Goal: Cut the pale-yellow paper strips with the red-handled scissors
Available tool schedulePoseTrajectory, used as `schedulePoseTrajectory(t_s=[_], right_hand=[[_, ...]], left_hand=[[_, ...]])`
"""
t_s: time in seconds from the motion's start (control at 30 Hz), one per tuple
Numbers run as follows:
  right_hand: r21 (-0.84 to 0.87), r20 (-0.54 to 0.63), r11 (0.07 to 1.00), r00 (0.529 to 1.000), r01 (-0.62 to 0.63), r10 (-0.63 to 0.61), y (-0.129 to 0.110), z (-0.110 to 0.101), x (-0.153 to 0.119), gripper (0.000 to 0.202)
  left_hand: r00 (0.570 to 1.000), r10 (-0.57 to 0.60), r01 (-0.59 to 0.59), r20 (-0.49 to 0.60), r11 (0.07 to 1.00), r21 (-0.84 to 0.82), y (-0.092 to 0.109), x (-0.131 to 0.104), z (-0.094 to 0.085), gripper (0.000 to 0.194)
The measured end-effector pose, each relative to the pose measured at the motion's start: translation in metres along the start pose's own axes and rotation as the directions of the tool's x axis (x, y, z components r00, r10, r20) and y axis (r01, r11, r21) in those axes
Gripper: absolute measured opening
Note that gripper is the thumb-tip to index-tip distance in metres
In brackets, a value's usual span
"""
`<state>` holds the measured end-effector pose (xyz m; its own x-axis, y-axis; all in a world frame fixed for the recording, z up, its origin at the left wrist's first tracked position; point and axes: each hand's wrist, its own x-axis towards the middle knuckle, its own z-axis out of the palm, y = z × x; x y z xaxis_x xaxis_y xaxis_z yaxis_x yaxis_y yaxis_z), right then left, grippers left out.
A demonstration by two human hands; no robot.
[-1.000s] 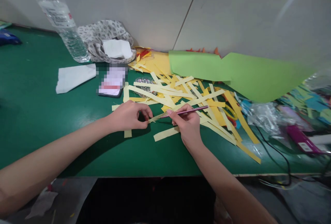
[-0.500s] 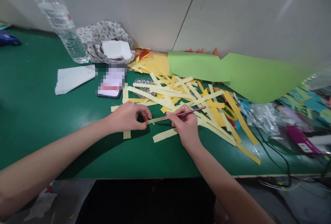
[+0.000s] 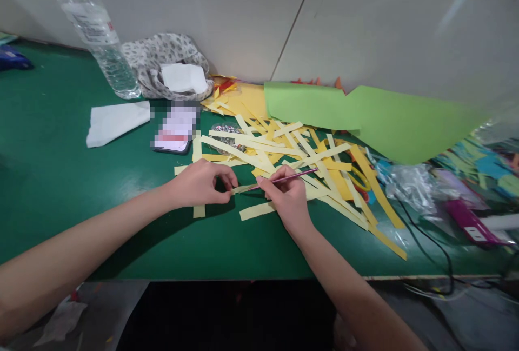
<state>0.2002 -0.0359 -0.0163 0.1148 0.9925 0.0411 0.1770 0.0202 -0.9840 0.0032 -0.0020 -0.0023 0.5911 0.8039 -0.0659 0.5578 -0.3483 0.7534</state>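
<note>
Taking the short pale-yellow strip (image 3: 242, 189) between the fingertips as the middle of the dial, with twelve towards the wall, the left hand (image 3: 198, 186) lay at nine o'clock. Its thumb and forefinger pinched the near end of that strip, the two curving into a loop. The right hand (image 3: 290, 199), at three o'clock, had thumb and fingers pressed together on a slim purplish rod (image 3: 298, 174), which slanted up towards two o'clock, its lower tip against the strip. Both hands were just above the green surface (image 3: 162, 248).

A loose strip (image 3: 255, 211) lay at five o'clock, one end passing beneath the right hand; a crosswise strip (image 3: 199, 211) ran under the left hand. From twelve round to three o'clock spread a tangled pile of yellow strips (image 3: 239, 152), with a packet of sequins (image 3: 223, 129) partly covered at eleven. Yellow scissor-like handles (image 3: 360, 178) showed among them at three.

The phone (image 3: 176, 121), white paper (image 3: 115, 122) and water bottle (image 3: 97, 32) were at ten o'clock, the patterned cloth (image 3: 140, 70) at eleven. A green sheet (image 3: 405, 118) stretched out at two; crumpled clear plastic (image 3: 411, 183) and a magenta device (image 3: 472, 221) sat at three.
</note>
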Motion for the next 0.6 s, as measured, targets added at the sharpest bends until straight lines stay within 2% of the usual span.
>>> schedulePoseTrajectory(t_s=[0.17, 0.33, 0.6], right_hand=[[0.007, -0.058, 0.999, 0.998, 0.039, -0.039, -0.0007, 0.0002, -0.0015, 0.028], [-0.027, 0.032, 0.998, 0.998, 0.051, -0.05, -0.0056, 0.0053, -0.0057, 0.029], [-0.048, 0.093, 0.999, 0.996, 0.023, -0.018, -0.0065, 0.0071, -0.0061, 0.031]], left_hand=[[1.0, 0.001, -0.001, 0.003, 1.0, -0.001, -0.0013, 0.0, 0.0001, 0.021], [1.0, 0.018, -0.018, 0.002, 1.0, -0.002, -0.0031, 0.0001, 0.0004, 0.021], [0.999, 0.031, -0.031, -0.013, 1.0, -0.003, -0.0028, 0.0004, 0.0013, 0.018]])
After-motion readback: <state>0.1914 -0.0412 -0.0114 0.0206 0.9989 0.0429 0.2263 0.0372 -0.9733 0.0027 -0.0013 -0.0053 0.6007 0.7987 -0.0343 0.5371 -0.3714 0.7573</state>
